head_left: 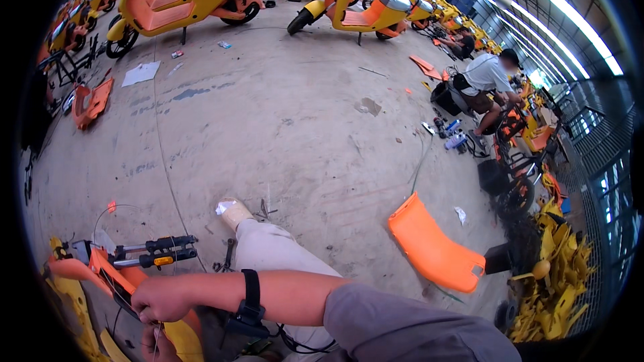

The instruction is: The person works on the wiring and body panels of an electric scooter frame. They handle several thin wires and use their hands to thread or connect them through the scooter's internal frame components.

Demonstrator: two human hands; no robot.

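At the lower left, my right hand [162, 299] reaches across with its fingers pinched together over a scooter's front part. Just below it, my left hand [158, 344], partly cut off by the lower edge, is also closed. A thin pale cable [157, 332] runs between the fingertips of both hands. Around them lie an orange scooter panel [100, 269], yellow body panels [182, 336] and a fork with two silver tubes and black ends [157, 252]. A thin wire loops above these parts. My right forearm wears a black strap with a small device [249, 312].
A loose orange panel [433, 245] lies on the floor to the right, near a heap of yellow parts [553, 275]. A person [486, 77] sits by a scooter frame, with bottles [456, 139] nearby. Assembled yellow scooters [352, 10] stand at the back. Another orange panel [92, 102] lies left.
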